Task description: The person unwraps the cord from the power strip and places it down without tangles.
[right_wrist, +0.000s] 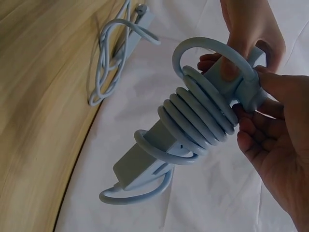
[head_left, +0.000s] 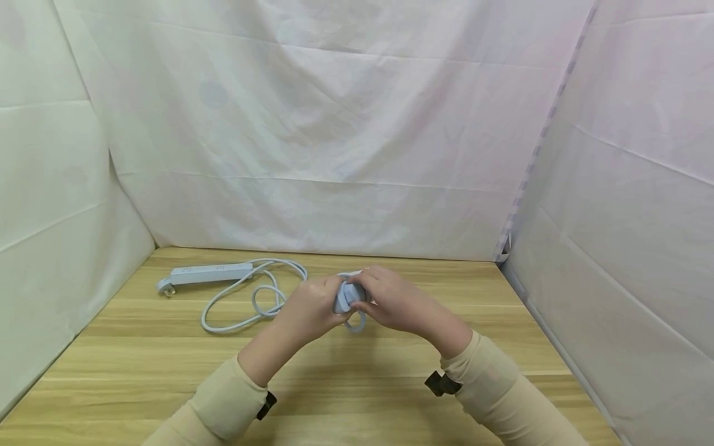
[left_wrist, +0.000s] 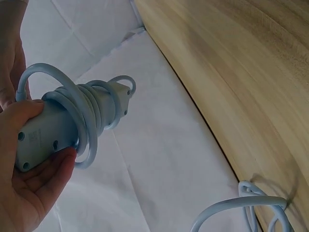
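A light-blue power strip (left_wrist: 46, 133) is held up over the table, its own cord (right_wrist: 193, 116) wound round its middle in several coils. My left hand (head_left: 308, 308) grips the strip near one end, thumb on one face and fingers beneath. My right hand (head_left: 397, 301) pinches the plug (right_wrist: 251, 93) at the cord's end between thumb and fingers, right beside the left hand. From the plug a short loop of cord arcs back to the coils. At the strip's far end the cord leaves in another small loop.
At the table's back left lies a second light-blue power strip (head_left: 211, 273), with its plug (head_left: 165, 286) at its left end and its cord (head_left: 214, 319) in loose loops reaching close to my left hand. White cloth (head_left: 334, 124) hangs behind and at both sides of the wooden table (head_left: 139, 371).
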A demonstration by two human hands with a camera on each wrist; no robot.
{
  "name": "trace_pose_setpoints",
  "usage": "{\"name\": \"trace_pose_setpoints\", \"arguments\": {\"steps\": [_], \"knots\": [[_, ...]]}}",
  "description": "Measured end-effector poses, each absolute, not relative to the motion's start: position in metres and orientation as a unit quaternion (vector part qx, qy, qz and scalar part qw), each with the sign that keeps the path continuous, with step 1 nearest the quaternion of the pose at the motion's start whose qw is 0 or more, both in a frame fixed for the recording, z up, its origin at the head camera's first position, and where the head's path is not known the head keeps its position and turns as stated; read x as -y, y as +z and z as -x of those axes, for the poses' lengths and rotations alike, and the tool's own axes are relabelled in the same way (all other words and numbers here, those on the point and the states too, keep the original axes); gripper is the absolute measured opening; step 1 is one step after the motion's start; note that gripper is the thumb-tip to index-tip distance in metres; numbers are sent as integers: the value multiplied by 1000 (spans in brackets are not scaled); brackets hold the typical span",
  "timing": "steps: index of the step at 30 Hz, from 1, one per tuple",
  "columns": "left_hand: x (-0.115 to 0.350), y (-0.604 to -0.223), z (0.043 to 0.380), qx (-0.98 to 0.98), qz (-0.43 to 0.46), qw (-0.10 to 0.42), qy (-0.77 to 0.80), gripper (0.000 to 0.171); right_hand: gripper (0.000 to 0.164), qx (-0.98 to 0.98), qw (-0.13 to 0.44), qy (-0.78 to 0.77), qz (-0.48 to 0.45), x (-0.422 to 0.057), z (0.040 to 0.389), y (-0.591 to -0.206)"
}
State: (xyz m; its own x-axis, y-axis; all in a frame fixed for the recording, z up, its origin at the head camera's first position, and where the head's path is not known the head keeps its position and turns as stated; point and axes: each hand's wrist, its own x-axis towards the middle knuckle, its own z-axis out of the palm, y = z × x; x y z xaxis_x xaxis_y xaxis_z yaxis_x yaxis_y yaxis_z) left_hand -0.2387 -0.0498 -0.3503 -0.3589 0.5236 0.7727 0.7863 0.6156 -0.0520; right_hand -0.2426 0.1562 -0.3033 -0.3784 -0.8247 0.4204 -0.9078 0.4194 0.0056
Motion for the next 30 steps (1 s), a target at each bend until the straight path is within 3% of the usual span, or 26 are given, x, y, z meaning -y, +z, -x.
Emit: {"name": "trace_pose_setpoints", "arguments": {"steps": [30], "knots": [[63, -353, 233, 825, 365, 385, -195, 48, 34, 848, 138, 133, -494, -162, 241, -291]]}}
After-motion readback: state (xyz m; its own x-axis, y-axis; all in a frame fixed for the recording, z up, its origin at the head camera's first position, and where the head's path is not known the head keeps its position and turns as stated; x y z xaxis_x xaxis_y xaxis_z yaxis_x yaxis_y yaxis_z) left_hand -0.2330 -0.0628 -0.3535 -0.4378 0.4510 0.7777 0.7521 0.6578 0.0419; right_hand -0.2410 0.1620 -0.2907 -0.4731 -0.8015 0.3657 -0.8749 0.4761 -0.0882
